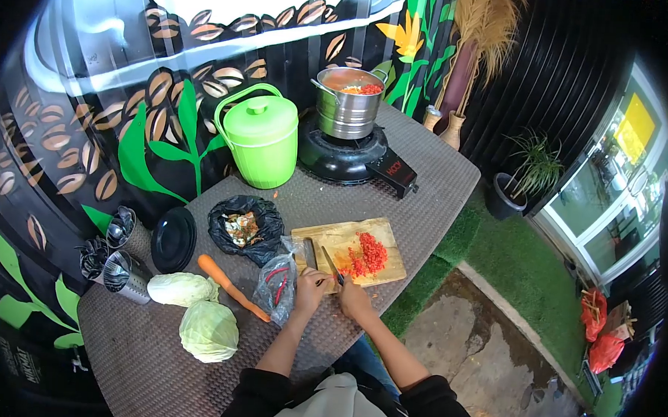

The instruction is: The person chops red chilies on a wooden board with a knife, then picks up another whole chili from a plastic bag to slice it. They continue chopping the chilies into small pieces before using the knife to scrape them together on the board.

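Observation:
My right hand (355, 300) is closed around the handle of a knife (330, 263), its blade pointing up and left over the wooden cutting board (339, 234). Beside it, my left hand (310, 286) has its fingers curled together at the board's near left corner; anything between them is too small to make out. A heap of finely chopped red pieces (370, 255) lies on the board's right half. Left of my left hand, a clear plastic bag (276, 284) holds long red chillies.
Carrots (223, 274), cabbage (208, 332) and napa cabbage (178, 289) lie left. Behind them are a black bag of scraps (241, 229), black lids (174, 239) and utensil holders (126, 278). Farther back stand a green lidded bucket (261, 137) and a steel pot (349, 108) on a stove (342, 157).

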### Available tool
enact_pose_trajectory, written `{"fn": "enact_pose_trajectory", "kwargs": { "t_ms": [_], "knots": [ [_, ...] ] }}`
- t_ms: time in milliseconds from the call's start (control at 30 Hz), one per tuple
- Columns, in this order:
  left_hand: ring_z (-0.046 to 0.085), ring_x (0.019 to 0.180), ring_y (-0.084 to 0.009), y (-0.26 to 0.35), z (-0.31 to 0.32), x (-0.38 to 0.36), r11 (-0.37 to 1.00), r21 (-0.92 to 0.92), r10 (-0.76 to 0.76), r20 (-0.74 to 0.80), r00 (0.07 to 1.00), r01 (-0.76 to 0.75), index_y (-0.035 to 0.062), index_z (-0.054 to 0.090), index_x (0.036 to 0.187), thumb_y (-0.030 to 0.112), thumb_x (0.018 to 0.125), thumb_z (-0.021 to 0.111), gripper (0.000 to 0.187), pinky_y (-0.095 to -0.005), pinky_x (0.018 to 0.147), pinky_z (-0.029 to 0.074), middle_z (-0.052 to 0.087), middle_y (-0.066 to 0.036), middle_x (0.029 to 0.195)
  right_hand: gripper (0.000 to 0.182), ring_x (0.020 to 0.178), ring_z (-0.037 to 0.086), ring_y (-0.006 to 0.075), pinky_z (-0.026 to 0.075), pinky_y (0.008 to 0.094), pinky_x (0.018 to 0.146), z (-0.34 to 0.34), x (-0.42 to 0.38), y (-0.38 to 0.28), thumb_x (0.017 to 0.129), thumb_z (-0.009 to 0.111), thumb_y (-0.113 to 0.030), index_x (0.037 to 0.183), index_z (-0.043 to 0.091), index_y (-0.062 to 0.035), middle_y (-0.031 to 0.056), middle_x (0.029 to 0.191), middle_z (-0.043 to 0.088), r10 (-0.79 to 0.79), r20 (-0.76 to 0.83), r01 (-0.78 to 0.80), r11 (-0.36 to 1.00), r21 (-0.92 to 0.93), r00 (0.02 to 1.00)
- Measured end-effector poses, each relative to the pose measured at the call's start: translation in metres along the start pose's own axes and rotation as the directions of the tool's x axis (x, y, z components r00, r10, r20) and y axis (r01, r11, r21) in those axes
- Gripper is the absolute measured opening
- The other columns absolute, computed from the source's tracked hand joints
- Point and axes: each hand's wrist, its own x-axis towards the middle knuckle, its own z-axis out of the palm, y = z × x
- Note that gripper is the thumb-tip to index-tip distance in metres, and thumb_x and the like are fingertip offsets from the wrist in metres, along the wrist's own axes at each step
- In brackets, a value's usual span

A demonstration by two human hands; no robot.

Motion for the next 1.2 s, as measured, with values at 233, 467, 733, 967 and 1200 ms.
{"fn": "enact_pose_trajectory", "kwargs": {
  "t_ms": [233,467,733,967,1200],
  "knots": [
    [0.061,0.076,-0.0251,0.0,0.001,0.0,0.999,-0.002,0.038,-0.011,0.999,-0.038,0.0009,0.073,0.08,0.006,0.07,0.076,0.011,-0.0337,0.07,0.049,0.069,-0.011,0.078,0.034,0.091,0.061,0.0479,0.047,0.0555,0.079,0.009,0.0,-0.003,0.096,0.043,-0.03,0.107,0.045,0.0024,0.0328,0.094,0.062,0.05,-0.017,-0.049,0.996,0.081,0.999],
    [0.061,0.074,-0.0252,0.005,-0.003,0.0,1.0,0.018,-0.021,-0.023,1.0,0.022,0.0012,0.073,0.08,0.005,0.07,0.076,0.01,-0.0333,0.067,0.049,0.068,-0.012,0.077,0.034,0.091,0.061,0.0475,0.048,0.0557,0.078,-0.001,-0.013,-0.002,0.096,0.043,-0.031,0.107,0.044,0.0017,0.0327,0.093,0.062,-0.011,0.004,0.01,0.998,0.055,1.0],
    [0.06,0.077,-0.0265,0.006,-0.002,-0.001,0.997,0.043,0.068,-0.001,0.998,-0.068,-0.0005,0.072,0.079,0.007,0.072,0.073,0.01,-0.0351,0.071,0.05,0.068,-0.012,0.079,0.035,0.09,0.061,0.0486,0.047,0.0558,0.079,-0.002,-0.008,-0.001,0.096,0.044,-0.032,0.108,0.045,0.0007,0.0333,0.093,0.061,0.015,-0.007,-0.015,0.993,0.118,1.0],
    [0.06,0.081,-0.0263,0.0,0.0,0.0,0.999,0.022,0.029,0.019,0.999,-0.03,-0.0004,0.072,0.081,0.007,0.071,0.073,0.012,-0.0353,0.073,0.049,0.068,-0.012,0.081,0.037,0.09,0.06,0.0486,0.047,0.0547,0.08,0.008,-0.014,-0.005,0.096,0.044,-0.033,0.109,0.046,0.0019,0.0331,0.094,0.061,0.07,-0.035,-0.067,0.993,0.093,0.997],
    [0.061,0.078,-0.0251,0.002,0.001,-0.001,0.998,0.044,0.053,-0.008,0.999,-0.053,0.0017,0.073,0.08,0.007,0.07,0.074,0.012,-0.0342,0.072,0.049,0.069,-0.01,0.079,0.037,0.092,0.061,0.0474,0.047,0.055,0.079,0.007,-0.005,-0.002,0.097,0.042,-0.034,0.11,0.045,0.0011,0.0323,0.093,0.062,0.023,-0.011,-0.022,0.997,0.073,1.0]
  ]
}}
